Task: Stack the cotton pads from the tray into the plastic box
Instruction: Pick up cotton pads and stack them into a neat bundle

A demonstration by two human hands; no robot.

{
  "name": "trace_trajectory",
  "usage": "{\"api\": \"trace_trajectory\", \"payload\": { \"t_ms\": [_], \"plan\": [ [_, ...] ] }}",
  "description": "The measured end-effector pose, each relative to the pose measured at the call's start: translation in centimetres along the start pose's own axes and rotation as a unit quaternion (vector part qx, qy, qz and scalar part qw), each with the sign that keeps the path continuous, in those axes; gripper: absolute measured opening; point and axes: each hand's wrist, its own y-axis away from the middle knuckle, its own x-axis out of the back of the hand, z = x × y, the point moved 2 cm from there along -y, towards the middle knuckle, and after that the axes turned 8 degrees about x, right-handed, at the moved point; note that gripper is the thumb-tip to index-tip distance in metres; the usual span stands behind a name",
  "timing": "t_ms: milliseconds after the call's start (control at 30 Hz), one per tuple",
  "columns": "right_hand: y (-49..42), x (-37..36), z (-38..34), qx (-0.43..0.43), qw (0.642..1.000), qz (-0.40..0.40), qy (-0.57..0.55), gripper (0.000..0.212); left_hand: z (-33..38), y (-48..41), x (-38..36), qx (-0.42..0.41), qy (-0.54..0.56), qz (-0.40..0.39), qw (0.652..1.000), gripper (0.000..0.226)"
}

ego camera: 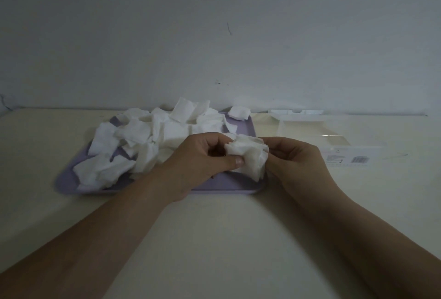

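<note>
Nearest to the person, the front part of the tabletop (214, 239) is bare, and only the two forearms cross it. Just above the tray's front right corner both hands meet: the left hand (198, 162) pinches a small bundle of cotton pads (250, 155) between thumb and fingers, and the right hand (293, 155) closes its fingertips on the other side of the same bundle. How many pads are in the bundle I cannot count; the edges look like several layers, not well aligned. Under the hands lies one lilac tray (69, 181), with its front rim near the middle of the tabletop. On it is a loose heap of pads (143, 136), perhaps twenty or more, overlapping too much for an exact number, and one single pad (238, 112) sits at the tray's far right corner. To the right of the tray, toward the far right edge of the tabletop, lies one clear plastic box (310, 129), open and, as far as I can see, with no pads inside. The risk I judge here: the bundle is uneven, so a pad may slip out on the way to the box, and the box, light and hard to see, could slide when pads are pushed in.
</note>
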Motion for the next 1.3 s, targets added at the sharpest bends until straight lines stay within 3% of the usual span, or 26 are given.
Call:
{"api": "trace_trajectory", "payload": {
  "t_ms": [267, 433, 733, 1000, 1133, 1233, 1300],
  "plan": [
    [-0.1, -0.3, 0.0, -0.009, 0.998, -0.006, -0.056, 0.018, 0.0, -0.1, 0.2, 0.015, 0.002, 0.024, 1.0, 0.011],
    [-0.1, -0.5, -0.2, -0.016, 0.992, -0.037, -0.118, 0.028, 0.1, -0.2, 0.0, 0.023, 0.037, 0.057, 0.997, 0.024],
    [-0.3, 0.1, 1.1, -0.035, 0.993, 0.032, -0.104, 0.019, -0.1, -0.3, 0.3, 0.028, 0.091, 0.058, 0.994, 0.012],
    [-0.3, 0.2, 1.2, -0.053, 0.992, 0.062, -0.1, 0.017, -0.2, -0.5, 0.5, 0.02, 0.115, 0.082, 0.99, 0.023],
    [-0.4, 0.3, 1.2, -0.057, 0.99, 0.082, -0.096, 0.015, -0.1, -0.4, 1.1, 0.013, 0.168, 0.04, 0.985, 0.024],
    [-0.3, 0.3, 1.0, -0.037, 0.995, 0.062, -0.074, 0.017, 0.3, 0.2, 0.5, 0.009, 0.12, -0.012, 0.993, 0.017],
    [-0.2, 0.1, 0.8, -0.028, 0.996, 0.044, -0.067, 0.018, 0.2, 0.2, 0.2, 0.01, 0.094, -0.007, 0.995, 0.016]
  ]
}}
